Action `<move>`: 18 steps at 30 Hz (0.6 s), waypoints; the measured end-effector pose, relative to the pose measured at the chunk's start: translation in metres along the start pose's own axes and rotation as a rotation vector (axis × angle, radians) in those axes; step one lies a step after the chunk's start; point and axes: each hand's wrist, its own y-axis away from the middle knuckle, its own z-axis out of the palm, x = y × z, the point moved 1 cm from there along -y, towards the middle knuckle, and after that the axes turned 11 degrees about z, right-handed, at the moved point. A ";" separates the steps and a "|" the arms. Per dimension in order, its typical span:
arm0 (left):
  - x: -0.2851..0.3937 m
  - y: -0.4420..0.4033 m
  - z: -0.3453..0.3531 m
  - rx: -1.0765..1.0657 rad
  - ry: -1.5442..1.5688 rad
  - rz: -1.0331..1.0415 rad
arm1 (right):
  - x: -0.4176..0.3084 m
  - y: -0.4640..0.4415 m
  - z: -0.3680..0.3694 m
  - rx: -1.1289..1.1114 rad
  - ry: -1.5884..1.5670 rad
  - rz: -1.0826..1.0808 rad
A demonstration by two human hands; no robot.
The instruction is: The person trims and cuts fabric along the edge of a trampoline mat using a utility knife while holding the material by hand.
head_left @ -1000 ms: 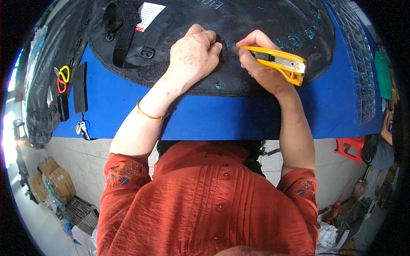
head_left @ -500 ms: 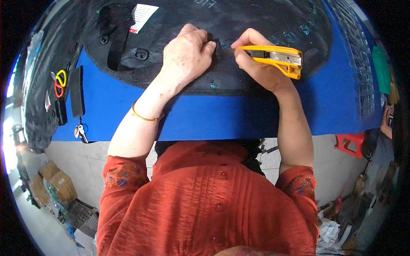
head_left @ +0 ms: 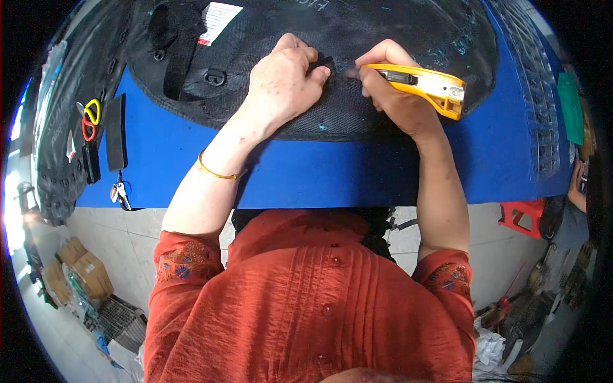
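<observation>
- The black mesh piece (head_left: 396, 35) lies flat over the middle of the blue surface (head_left: 332, 175), set back from its near edge.
- The left hand (head_left: 286, 83) rests on it, fingers curled, thumb and forefinger pinching a small raised fold of its fabric.
- The right hand (head_left: 399, 96), just beside, has its fingers wrapped around a yellow tool (head_left: 440, 86); thumb and forefinger tips are close together — blur hides whether anything is between them.
- A white label (head_left: 218, 22) with a red patch sits on the mesh piece; its print is too small to read.
- Pale letters (head_left: 311, 4), inverted and partly cut off, show farther back.
- Scissors (head_left: 90, 120) and keys (head_left: 120, 193) are toward the surface's near left corner.
</observation>
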 end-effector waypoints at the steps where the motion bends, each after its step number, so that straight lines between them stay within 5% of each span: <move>1: -0.003 0.001 0.002 0.029 -0.013 0.058 | 0.000 -0.001 0.000 0.022 -0.063 0.060; 18: 0.001 -0.001 -0.002 -0.045 -0.015 0.003 | 0.002 -0.002 0.008 0.061 -0.085 0.120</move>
